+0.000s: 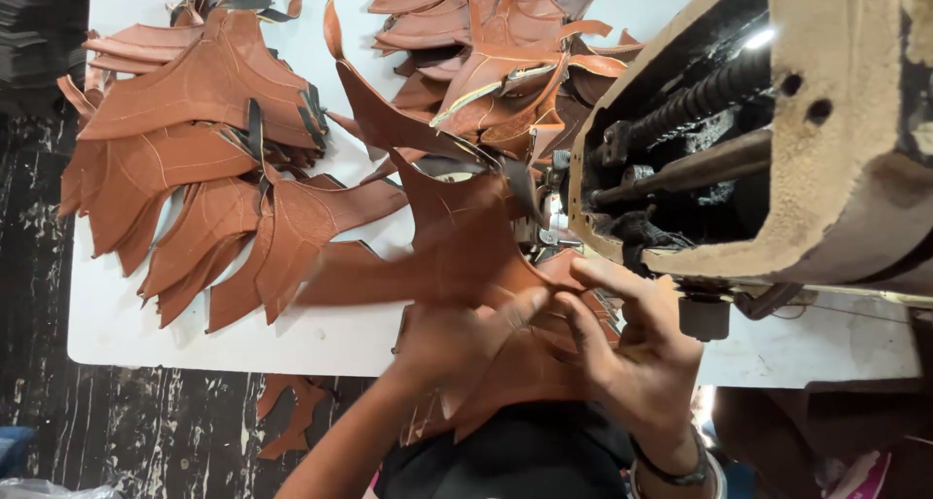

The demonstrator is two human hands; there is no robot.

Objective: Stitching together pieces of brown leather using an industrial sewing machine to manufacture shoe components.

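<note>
My left hand (465, 339) and my right hand (637, 348) both grip a brown leather piece (457, 237) with stitched seams, held just in front of the needle area (549, 222) of a sewing machine (826, 149). The piece is blurred. More brown leather (515, 363) hangs under my hands toward my lap. My right wrist wears a dark band.
A stack of cut brown leather pieces (194, 159) with black straps lies on the white table (146, 334) at the left. Another heap (486, 52) lies at the back centre. A leather scrap (292, 416) sits on the dark worn floor below the table edge.
</note>
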